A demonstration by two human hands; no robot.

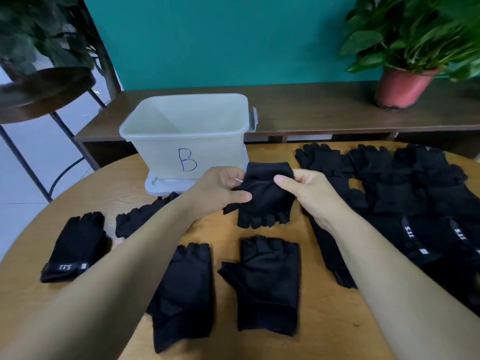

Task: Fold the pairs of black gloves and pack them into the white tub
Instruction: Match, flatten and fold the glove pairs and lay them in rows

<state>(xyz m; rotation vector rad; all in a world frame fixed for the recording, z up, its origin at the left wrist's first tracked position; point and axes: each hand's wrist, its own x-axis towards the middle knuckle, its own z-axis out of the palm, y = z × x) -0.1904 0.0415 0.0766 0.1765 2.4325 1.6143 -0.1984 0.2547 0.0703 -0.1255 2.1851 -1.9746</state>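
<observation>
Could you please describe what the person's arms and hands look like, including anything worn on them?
Both are bare: the left hand and right hand show no gloves, rings or watch, and no sleeves cover the left forearm or right forearm within view.

flat teal painted wall [233, 40] | long dark-brown wooden bench [324, 107] against it, beyond the right hand [309, 193] | pale tiled floor [15, 190] far left of the left hand [218, 190] | round light-wood table [324, 320] under both

Soft even light, blurred, warped edges
</observation>
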